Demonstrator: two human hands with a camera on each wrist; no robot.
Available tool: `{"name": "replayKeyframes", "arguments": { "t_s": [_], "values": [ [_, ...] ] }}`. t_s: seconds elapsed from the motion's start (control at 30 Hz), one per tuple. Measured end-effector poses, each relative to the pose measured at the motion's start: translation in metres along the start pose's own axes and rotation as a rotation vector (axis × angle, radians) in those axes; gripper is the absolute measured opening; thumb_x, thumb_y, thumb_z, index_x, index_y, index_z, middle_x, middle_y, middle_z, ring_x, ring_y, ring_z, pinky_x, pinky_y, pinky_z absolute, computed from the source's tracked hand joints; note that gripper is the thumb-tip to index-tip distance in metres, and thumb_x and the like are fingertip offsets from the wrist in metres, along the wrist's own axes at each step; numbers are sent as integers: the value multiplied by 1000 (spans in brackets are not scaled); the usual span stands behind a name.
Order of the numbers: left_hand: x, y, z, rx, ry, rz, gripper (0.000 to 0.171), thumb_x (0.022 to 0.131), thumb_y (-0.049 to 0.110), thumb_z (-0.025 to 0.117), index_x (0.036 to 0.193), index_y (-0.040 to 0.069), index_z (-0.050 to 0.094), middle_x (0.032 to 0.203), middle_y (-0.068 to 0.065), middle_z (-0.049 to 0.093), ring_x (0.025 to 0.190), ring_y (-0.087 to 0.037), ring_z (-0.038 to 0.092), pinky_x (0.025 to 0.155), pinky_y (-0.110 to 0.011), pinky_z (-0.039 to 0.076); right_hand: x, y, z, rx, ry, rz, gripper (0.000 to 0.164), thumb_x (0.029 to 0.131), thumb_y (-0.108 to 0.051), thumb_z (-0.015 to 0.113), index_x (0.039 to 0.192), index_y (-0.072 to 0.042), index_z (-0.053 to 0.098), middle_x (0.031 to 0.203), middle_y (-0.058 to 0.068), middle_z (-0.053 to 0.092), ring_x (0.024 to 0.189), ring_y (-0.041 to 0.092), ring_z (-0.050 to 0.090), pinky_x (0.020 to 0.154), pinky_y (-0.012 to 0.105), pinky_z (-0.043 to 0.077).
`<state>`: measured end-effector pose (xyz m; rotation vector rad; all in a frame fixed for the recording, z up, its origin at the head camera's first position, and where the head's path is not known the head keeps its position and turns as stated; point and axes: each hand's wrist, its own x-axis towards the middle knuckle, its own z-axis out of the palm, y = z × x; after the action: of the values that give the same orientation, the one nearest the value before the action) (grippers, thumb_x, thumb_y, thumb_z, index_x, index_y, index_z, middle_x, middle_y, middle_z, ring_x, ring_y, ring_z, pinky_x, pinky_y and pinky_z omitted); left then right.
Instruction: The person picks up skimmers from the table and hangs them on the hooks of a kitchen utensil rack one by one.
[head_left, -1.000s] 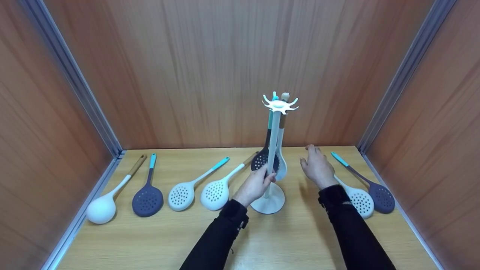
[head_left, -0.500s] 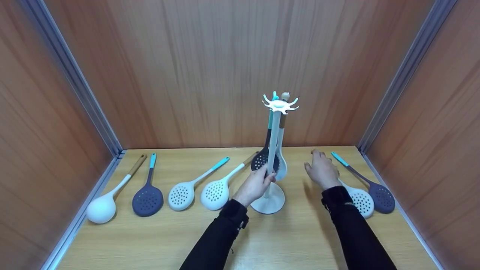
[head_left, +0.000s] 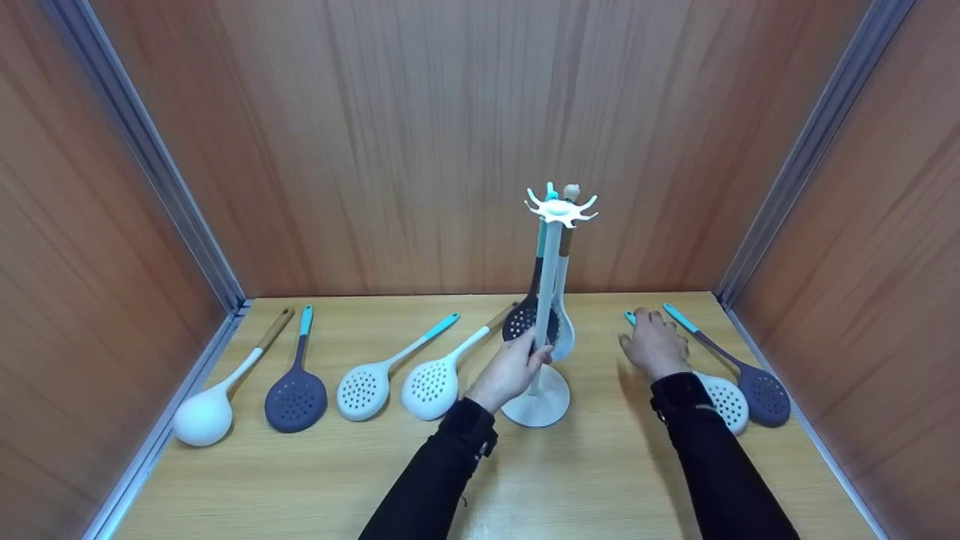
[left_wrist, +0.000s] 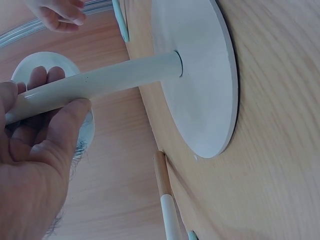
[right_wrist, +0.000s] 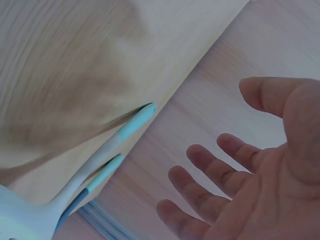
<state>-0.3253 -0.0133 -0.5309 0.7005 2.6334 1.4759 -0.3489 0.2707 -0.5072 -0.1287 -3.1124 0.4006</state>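
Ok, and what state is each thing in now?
Stand: upright, held
Left hand: gripping the stand
Right hand: open, holding nothing
Centre dark skimmer: hanging
Centre white utensil: hanging
Ladle: lying
Left dark skimmer: lying
Left white skimmer: lying
Middle white skimmer: lying
Right white skimmer: lying, partly hidden
Right dark skimmer: lying

Head view looks forward-down; close wrist views share its tabletop [head_left: 585, 480].

Blk long sleeves [head_left: 429, 484], both arms, w/ thick blk cuffs [head_left: 673, 390] at wrists, right behind bare fingers [right_wrist: 215, 172]
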Motion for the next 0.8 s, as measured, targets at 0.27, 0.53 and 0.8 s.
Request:
{"name": "replayKeyframes", "arguments": {
  "t_s": [0.27,0.53,0.8],
  "values": [
    [-2,3,-1,-20,-15,-25,14,113,29,49,114,18,57,111,-4,78,110,-16,74,99,-43,61,6,6,3,8,-40,48,64,109,-36,52,159,-1,32,160,33,37,138,60,42,102,79,43],
    [-2,3,-1,-3,-14,-12,15,114,29,48,115,17,56,111,-3,77,110,-15,73,100,-41,60,12,12,6,31,-60,81,63,109,-34,50,158,1,31,157,35,37,134,62,44,103,79,41],
    [-1,3,-1,-15,-16,-17,14,113,29,48,116,19,56,111,-3,76,110,-15,73,100,-42,60,13,19,8,13,-75,107,66,109,-32,50,160,3,27,157,36,36,135,63,44,104,80,41]
  ]
}}
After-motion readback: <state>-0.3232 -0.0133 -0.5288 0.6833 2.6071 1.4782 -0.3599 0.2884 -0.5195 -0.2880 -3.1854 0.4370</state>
